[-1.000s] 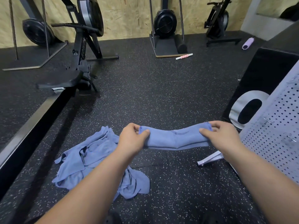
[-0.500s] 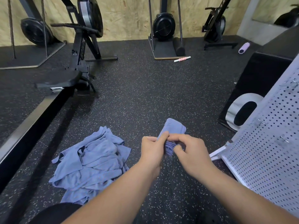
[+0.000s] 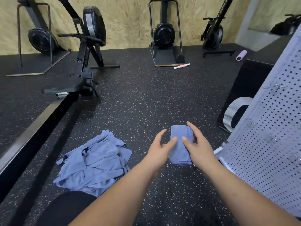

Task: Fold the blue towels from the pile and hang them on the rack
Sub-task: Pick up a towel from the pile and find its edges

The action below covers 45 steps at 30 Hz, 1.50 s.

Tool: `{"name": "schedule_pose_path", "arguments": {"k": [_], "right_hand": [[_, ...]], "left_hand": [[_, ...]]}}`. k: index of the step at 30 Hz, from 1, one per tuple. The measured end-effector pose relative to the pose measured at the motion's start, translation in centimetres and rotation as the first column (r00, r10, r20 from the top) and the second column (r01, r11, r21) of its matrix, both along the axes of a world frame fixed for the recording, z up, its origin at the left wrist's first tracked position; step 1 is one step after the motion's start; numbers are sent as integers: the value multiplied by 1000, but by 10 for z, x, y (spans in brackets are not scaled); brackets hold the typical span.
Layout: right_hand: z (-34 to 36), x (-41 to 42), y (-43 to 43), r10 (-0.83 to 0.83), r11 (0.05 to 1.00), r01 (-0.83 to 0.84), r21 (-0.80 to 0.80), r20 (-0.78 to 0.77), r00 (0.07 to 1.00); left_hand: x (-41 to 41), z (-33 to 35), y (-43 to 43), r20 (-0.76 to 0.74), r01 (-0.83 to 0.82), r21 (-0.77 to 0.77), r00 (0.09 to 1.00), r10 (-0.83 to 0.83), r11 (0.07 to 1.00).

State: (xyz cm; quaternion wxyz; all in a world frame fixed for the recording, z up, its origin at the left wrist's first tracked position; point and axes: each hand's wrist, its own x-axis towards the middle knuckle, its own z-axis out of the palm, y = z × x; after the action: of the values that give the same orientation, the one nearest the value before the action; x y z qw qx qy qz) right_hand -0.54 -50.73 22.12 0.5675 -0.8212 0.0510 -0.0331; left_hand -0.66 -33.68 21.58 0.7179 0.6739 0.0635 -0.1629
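Note:
A blue towel (image 3: 179, 145), folded into a narrow rectangle, is held above the floor between my two hands. My left hand (image 3: 160, 150) grips its left edge with the thumb on top. My right hand (image 3: 198, 146) holds the right edge, thumb on top and index finger lying along the side. The pile of loose blue towels (image 3: 96, 162) is crumpled on the floor to the left of my hands. The rack, a white perforated panel (image 3: 268, 136) with small metal hooks, leans at the right.
Black speckled rubber floor (image 3: 143, 98) stretches ahead. A rowing machine rail (image 3: 32, 132) runs along the left. More exercise machines (image 3: 164, 33) stand by the plywood wall. A black box (image 3: 247, 85) sits behind the rack, and my dark-clad knee (image 3: 65, 207) is at the bottom left.
My hands came together from wide apart, folding the long towel strip in half. It is now a compact rectangle held flat between both hands, slightly further right.

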Motion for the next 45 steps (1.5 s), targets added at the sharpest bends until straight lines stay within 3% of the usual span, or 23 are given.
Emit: {"name": "schedule_pose_path", "arguments": {"k": [3, 7, 10, 13, 17, 23, 27, 35, 41, 45], "right_hand": [[3, -14, -6, 75, 994, -72, 82, -38, 996], [-1, -28, -19, 205, 961, -152, 231, -223, 953], [-19, -31, -32, 189, 972, -135, 193, -295, 937], [-48, -27, -41, 126, 987, -81, 139, -353, 927], [-93, -12, -51, 48, 995, -79, -56, -420, 906], [-146, 8, -59, -34, 966, -92, -241, -472, 881], [-193, 14, -63, -68, 962, -87, -259, -536, 841], [-264, 43, -78, -60, 971, -86, -224, -576, 815], [-305, 84, -94, -74, 954, -104, -282, -555, 828], [-329, 102, -106, -104, 958, -45, -285, -487, 867]], "left_hand": [[-4, -11, -4, 61, 30, 0, 998, -30, 1000], [-7, -24, -12, 126, -140, 101, 984, 127, 985], [-7, -38, -19, 107, -168, 205, 983, 148, 964], [-2, -66, -27, 0, -47, 270, 999, 49, 962], [10, -114, -36, -120, 67, 213, 992, -42, 975], [16, -180, -57, -142, 34, 243, 990, 1, 969], [23, -227, -69, -161, 74, 318, 987, -23, 945], [60, -295, -91, -323, 143, 275, 945, -49, 951], [102, -332, -102, -298, 242, 305, 943, -149, 921], [128, -350, -116, -239, 296, 403, 947, -213, 866]]}}
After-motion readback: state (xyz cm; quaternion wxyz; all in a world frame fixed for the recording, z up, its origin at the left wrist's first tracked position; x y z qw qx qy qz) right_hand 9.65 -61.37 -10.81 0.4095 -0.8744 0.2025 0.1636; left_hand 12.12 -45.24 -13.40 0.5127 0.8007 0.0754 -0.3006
